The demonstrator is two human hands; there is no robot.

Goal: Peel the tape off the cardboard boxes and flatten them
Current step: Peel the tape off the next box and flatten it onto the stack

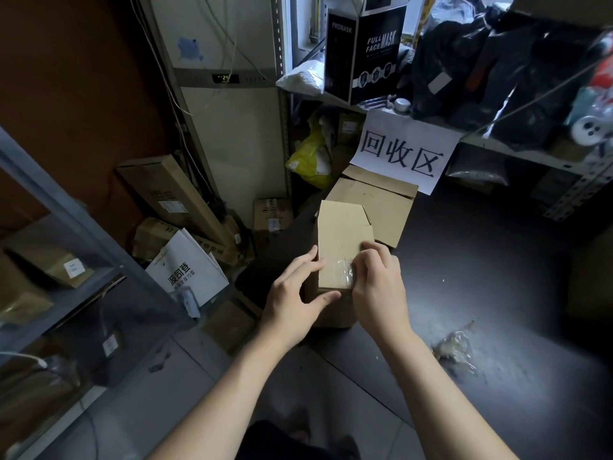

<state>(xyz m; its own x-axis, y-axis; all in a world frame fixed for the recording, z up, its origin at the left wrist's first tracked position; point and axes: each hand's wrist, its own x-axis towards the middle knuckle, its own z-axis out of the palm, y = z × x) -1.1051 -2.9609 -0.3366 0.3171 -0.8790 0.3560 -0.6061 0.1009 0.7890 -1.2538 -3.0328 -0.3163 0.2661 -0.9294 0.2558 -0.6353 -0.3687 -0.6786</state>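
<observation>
Cardboard box (338, 247) between left grip (295, 300), tight around its near edge, and right grip (378, 280), tight on its tape (346, 270).

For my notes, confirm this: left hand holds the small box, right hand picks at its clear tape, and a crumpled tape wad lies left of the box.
Wrong side: the head view shows the crumpled tape wad right of the small box. The left hand holds the box; the right hand picks at its clear tape.
</observation>
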